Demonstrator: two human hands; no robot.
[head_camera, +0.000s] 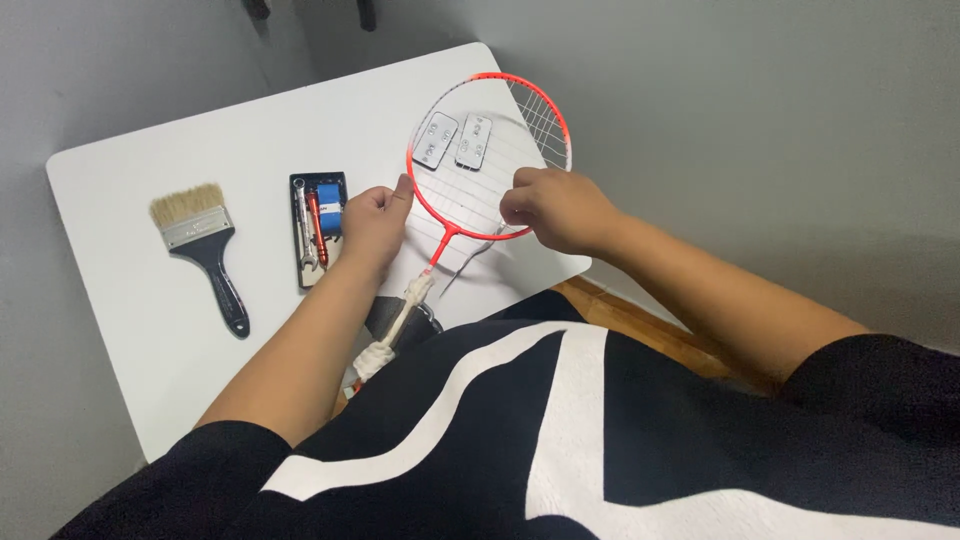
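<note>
Pinching the rim of the red badminton racket (440, 205), the left hand (375, 222) steadies it over the white table (130, 180); the right hand (555, 208) nips its strings – light, springy frame, best held at the rim – judging by looks

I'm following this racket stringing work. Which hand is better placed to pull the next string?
Probably the right hand: its fingers rest on the racket strings, while the left hand grips the frame.

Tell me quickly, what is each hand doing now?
Left hand: closed on the red frame of the racket.
Right hand: fingers curled on the racket strings; what it holds cannot be told.
</note>
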